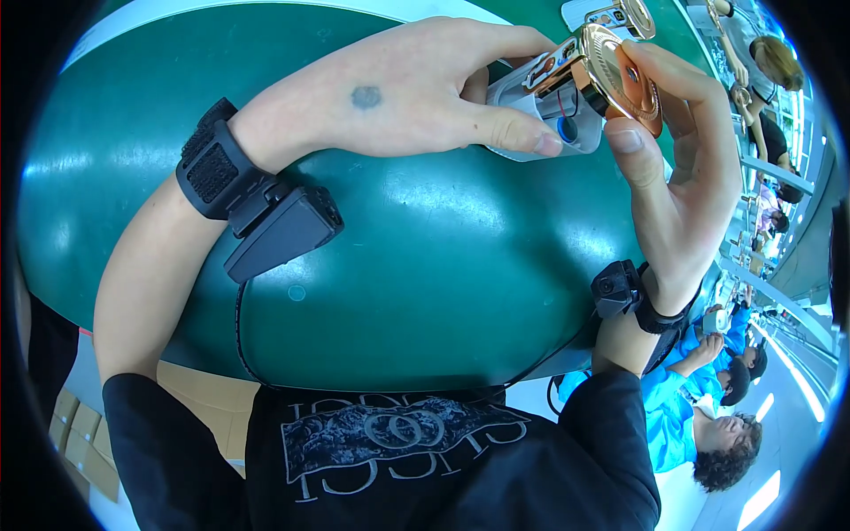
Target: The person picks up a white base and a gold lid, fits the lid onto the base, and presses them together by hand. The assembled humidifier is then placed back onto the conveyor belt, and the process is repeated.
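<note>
A gold disc-topped head (611, 75) sits at a clear housing (586, 134) over the green bench (425, 257) — the right hand's fingers (629, 140) pinching the disc, the left hand (416, 97) clasping the housing. Probably fitting or parting — next calls for steady alignment.

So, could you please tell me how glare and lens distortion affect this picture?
Head view: pale glare patches mark the green table, whose edges bow; head view: the gold disc catches highlights; head view: ceiling lights look washed out white.
</note>
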Demonstrator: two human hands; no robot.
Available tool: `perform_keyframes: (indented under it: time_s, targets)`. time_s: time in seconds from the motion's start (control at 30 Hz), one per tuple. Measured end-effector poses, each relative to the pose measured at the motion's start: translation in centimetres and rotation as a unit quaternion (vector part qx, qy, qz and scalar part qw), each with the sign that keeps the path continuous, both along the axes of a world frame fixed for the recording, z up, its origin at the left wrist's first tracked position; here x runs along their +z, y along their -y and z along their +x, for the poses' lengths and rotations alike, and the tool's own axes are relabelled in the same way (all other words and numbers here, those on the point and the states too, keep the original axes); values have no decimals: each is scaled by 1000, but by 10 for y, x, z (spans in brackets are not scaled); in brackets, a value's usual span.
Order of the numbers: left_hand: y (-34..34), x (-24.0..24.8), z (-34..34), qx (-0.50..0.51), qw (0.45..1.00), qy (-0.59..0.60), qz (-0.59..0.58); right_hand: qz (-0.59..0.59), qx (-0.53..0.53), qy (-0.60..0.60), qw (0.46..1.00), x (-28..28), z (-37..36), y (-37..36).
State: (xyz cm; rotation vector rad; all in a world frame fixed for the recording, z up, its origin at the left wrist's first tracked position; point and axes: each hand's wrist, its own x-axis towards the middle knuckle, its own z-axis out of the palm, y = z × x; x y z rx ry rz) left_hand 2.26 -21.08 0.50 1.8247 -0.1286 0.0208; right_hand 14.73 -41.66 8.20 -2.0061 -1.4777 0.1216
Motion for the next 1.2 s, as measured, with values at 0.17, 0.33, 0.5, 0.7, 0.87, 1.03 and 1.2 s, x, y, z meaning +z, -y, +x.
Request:
perform_keyframes:
  time_s: [0.17, 0.33, 0.5, 0.7, 0.87, 1.03, 1.2]
  targets:
    - [-14, 19, 10, -48, 995, -82, -24, -20, -9, -6, 1000, 4, -3, -1]
    - [-4, 5, 1, -10, 1000, 15, 25, -51, -2, 6, 999, 11, -2, -2]
    - [-3, -4, -2, 9, 998, 42, 53, -68, 30, -23, 997, 16, 0, -4]
    - [1, -8, -1, 30, 985, 135, 103, -77, 28, -67, 994, 20, -3, -3]
    - [0, -13, -1, 23, 979, 159, 123, -113, 27, -36, 993, 22, -17, -13]
    - [0, -11, 1, 60, 968, 213, 117, -76, -17, -62, 995, 10, -25, -15]
    - [-1, -6, 1, 21, 980, 146, 137, -52, -10, 46, 998, 9, -18, -20]
